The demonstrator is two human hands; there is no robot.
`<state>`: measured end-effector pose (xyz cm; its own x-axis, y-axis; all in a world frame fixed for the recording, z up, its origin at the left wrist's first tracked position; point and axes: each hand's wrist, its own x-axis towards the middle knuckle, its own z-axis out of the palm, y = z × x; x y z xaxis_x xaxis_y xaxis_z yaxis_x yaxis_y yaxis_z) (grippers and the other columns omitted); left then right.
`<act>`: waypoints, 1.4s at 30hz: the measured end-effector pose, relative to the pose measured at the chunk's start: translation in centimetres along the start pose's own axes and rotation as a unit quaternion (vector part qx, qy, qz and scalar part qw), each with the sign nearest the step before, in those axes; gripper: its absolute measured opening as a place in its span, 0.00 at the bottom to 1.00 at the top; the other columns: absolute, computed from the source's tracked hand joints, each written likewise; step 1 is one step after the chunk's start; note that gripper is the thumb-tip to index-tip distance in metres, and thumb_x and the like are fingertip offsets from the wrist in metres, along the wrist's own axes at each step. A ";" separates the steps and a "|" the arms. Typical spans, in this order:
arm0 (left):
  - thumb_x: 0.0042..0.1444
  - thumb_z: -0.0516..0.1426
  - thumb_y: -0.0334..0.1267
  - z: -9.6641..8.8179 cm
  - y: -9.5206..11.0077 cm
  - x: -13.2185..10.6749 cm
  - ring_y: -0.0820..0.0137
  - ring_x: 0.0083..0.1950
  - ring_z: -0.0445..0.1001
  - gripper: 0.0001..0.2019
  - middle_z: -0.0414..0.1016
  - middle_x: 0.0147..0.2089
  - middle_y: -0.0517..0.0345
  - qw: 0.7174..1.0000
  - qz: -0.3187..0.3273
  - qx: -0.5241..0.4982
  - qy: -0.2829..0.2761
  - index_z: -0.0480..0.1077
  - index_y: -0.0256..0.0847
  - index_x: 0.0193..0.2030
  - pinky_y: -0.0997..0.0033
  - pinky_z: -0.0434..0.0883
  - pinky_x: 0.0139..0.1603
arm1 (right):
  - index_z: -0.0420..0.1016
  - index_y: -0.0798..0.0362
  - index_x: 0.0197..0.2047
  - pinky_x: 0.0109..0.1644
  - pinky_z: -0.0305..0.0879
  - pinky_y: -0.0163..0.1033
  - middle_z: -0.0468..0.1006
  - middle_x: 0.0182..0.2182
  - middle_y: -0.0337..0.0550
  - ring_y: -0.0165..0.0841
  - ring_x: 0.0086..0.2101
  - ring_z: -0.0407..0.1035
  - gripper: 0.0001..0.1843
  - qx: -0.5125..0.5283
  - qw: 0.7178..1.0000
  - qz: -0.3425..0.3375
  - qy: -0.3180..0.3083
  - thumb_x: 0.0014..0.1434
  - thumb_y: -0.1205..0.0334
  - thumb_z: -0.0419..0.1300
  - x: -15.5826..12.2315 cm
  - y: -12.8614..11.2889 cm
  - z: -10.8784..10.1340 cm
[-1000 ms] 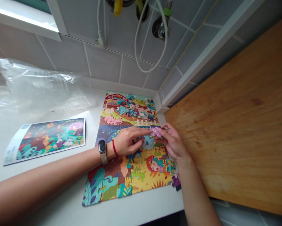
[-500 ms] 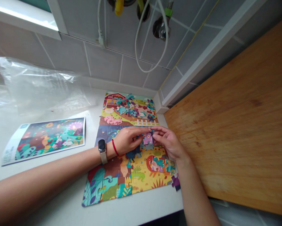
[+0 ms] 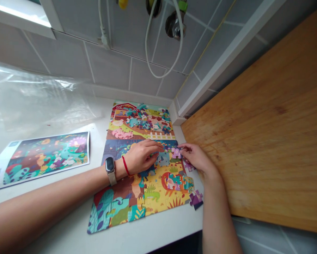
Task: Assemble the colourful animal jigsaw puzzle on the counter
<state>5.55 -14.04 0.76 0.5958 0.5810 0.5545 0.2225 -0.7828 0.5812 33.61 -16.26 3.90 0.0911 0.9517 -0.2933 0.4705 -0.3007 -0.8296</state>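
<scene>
A colourful jigsaw puzzle lies on the white counter. My left hand, with a watch and a red string at the wrist, rests on the puzzle's upper middle with its fingers stretched flat. My right hand reaches in from the right. Its fingertips pinch a small purple puzzle piece and press it against the puzzle's upper right part. Another purple piece peeks out from under my right hand. A loose purple piece lies off the puzzle's lower right corner.
A second puzzle with a red barn lies behind the first, against the tiled wall. A printed picture sheet and a clear plastic bag are on the left. A wooden board fills the right. A hose hangs on the wall.
My right hand brought the purple piece down from the air onto the puzzle's upper right. My left hand stayed pressed on the puzzle. The camera shifted slightly right and down.
</scene>
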 end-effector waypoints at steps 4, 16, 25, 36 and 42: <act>0.64 0.54 0.28 -0.1 0.0 0.0 0.62 0.54 0.79 0.15 0.82 0.54 0.49 1.000 -0.006 -0.004 -0.011 0.77 0.41 0.53 0.58 0.79 0.55 | 0.84 0.52 0.38 0.24 0.59 0.32 0.75 0.23 0.36 0.28 0.23 0.65 0.11 -0.055 0.998 -0.020 0.011 0.49 0.61 0.69 0.3 0.3 0.2; 0.65 0.52 0.29 -0.2 0.0 0.0 0.63 0.53 0.80 0.14 0.82 0.52 0.50 1.000 -0.002 -0.004 -0.017 0.76 0.41 0.52 0.61 0.79 0.54 | 0.75 0.51 0.42 0.27 0.62 0.34 0.75 0.28 0.36 0.30 0.25 0.68 0.18 -0.115 0.993 -0.018 0.028 0.48 0.60 0.73 0.1 0.7 0.2; 0.66 0.52 0.30 -0.1 0.1 0.0 0.64 0.51 0.81 0.14 0.82 0.51 0.51 1.000 -0.011 -0.001 -0.021 0.76 0.42 0.53 0.63 0.79 0.52 | 0.77 0.49 0.40 0.40 0.65 0.39 0.78 0.35 0.42 0.37 0.35 0.72 0.17 -0.274 0.954 -0.089 0.085 0.52 0.51 0.74 -0.5 -0.6 1.8; 0.66 0.52 0.31 -0.3 0.1 0.0 0.62 0.48 0.79 0.14 0.81 0.49 0.50 0.999 -0.020 0.010 -0.031 0.75 0.41 0.54 0.61 0.77 0.49 | 0.84 0.51 0.44 0.39 0.65 0.37 0.79 0.34 0.41 0.35 0.33 0.72 0.16 -0.289 0.950 -0.082 0.084 0.53 0.57 0.74 -0.7 -0.8 2.1; 0.66 0.52 0.30 -0.1 0.0 0.2 0.61 0.52 0.78 0.13 0.82 0.51 0.51 0.999 0.006 -0.007 -0.039 0.75 0.40 0.50 0.59 0.76 0.54 | 0.87 0.53 0.49 0.39 0.67 0.38 0.84 0.36 0.46 0.36 0.33 0.76 0.17 -0.298 0.949 -0.073 0.077 0.56 0.58 0.72 -1.0 -1.2 2.1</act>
<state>5.56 -13.94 0.97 0.6567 0.5521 0.5137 0.2049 -0.7862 0.5831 31.10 -16.99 4.17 0.0928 0.9920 -0.0855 0.8968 -0.1206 -0.4257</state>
